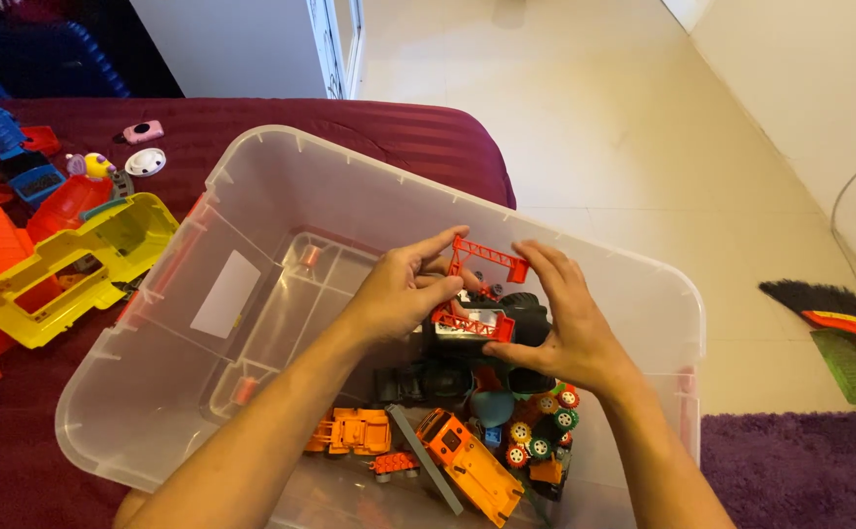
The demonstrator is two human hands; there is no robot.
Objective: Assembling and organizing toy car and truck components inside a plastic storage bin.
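Inside a large clear plastic bin (271,162), both my hands hold a black toy truck (506,321) with big black wheels and a red ladder frame (487,257) on top. My left hand (404,289) grips its left side, fingers on the red frame. My right hand (565,323) wraps the right side over a wheel. Below them in the bin lie orange toy trucks (467,460), an orange loader (355,431) and a toy with several coloured wheels (541,426).
The bin rests on a maroon bed cover (399,132). To the left lie a yellow toy frame (66,269), orange and blue toys and a small pink toy (142,131). At right are tiled floor, a broom (825,304), a green dustpan and a purple rug (800,470).
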